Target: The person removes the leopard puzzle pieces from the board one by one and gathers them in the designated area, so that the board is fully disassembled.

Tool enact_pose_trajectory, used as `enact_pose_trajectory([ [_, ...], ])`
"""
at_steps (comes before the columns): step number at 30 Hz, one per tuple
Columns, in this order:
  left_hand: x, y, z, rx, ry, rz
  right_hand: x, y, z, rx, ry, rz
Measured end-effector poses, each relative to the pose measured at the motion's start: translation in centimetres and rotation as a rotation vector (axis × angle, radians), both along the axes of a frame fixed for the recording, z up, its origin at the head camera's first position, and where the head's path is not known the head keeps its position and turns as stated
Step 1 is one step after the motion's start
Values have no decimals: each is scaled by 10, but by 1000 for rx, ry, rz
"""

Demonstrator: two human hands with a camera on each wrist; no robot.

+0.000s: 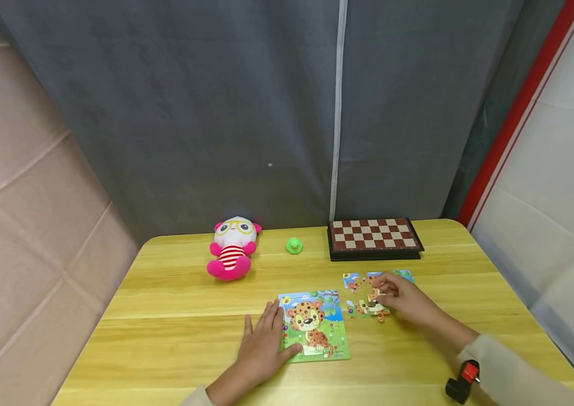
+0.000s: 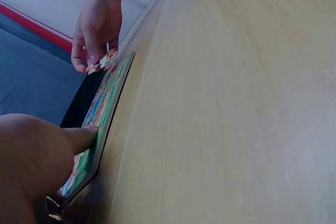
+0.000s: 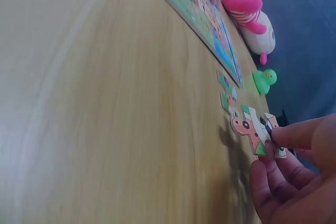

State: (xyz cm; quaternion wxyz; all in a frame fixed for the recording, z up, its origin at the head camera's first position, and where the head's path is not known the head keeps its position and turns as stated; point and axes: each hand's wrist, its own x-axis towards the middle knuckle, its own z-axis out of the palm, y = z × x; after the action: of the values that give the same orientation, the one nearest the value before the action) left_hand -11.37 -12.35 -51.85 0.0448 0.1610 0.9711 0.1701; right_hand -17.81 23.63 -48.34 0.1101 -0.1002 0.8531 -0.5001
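A leopard jigsaw puzzle board (image 1: 335, 335) lies flat on the table, its picture facing up. My left hand (image 1: 261, 347) rests on the board's left side, its fingers along the left edge and the thumb on the lower part; in the left wrist view the thumb (image 2: 81, 139) presses on the picture. To the right of the board, my right hand (image 1: 402, 296) pinches jigsaw pieces (image 3: 254, 132) between thumb and fingers, raised above the table. Whether those held pieces are joined, I cannot tell. Other loose pieces (image 1: 351, 282) lie around that hand, partly hidden by it.
A folded chessboard case (image 1: 373, 237) lies at the back right of the wooden table (image 1: 175, 316). Toward the back left are a pink and white plush toy (image 1: 233, 248) and a small green rubber duck (image 1: 294, 246). A grey curtain (image 1: 190, 113) hangs behind the table.
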Motion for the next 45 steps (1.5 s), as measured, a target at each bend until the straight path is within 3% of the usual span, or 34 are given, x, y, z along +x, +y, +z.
enact_pose_trajectory([
  [6,0,0,1,0,-1,-3,-1,12,-1,54,14,-51],
  [17,1,0,1,-4,-4,-3,-2,19,-7,122,76,-64],
  [31,1,0,0,0,1,-3,-3,22,-20,148,106,-52],
  [45,1,0,1,2,6,-13,-1,22,-21,173,150,-29],
])
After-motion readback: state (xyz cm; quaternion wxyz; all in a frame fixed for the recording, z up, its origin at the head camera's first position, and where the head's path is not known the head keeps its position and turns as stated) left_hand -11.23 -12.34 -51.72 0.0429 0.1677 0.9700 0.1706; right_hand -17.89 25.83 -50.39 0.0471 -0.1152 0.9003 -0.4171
